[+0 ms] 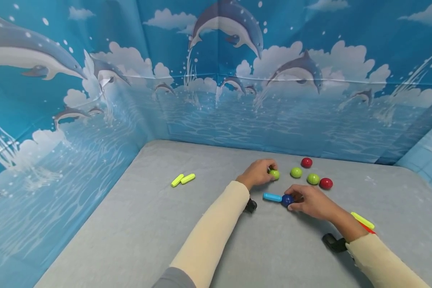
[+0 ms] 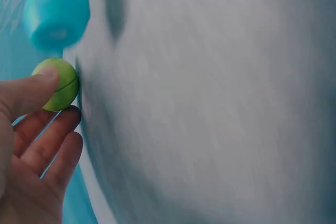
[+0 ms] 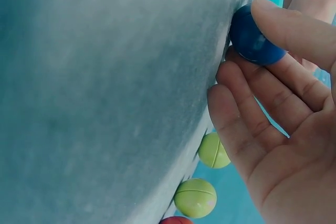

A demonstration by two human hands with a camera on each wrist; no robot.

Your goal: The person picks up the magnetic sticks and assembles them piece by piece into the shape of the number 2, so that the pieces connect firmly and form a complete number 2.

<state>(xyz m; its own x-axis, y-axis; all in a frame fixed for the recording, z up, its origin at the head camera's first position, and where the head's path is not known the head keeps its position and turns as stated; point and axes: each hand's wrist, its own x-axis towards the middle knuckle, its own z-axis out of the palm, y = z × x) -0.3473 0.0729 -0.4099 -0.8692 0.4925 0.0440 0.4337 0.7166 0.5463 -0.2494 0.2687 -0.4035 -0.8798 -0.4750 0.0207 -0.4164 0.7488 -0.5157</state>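
My left hand (image 1: 258, 173) pinches a small green ball (image 1: 275, 175) between thumb and fingers; the left wrist view shows a seam round this ball (image 2: 64, 88). My right hand (image 1: 311, 200) holds a dark blue ball (image 1: 287, 201) low over the grey surface, the thumb on one side and fingertips beneath in the right wrist view (image 3: 252, 38). A light blue stick (image 1: 272, 197) lies end-on to the blue ball, left of it; whether they touch I cannot tell. That stick (image 2: 58, 11) looms blurred near my left hand in the left wrist view.
Beyond my right hand lie two green balls (image 1: 296, 172) and two red balls (image 1: 307, 162). Two yellow sticks (image 1: 183, 180) lie at the left. Another yellow stick (image 1: 362, 220) and a red piece (image 1: 368, 228) are partly behind my right forearm. A dolphin-printed curtain (image 1: 216, 112) borders the grey surface.
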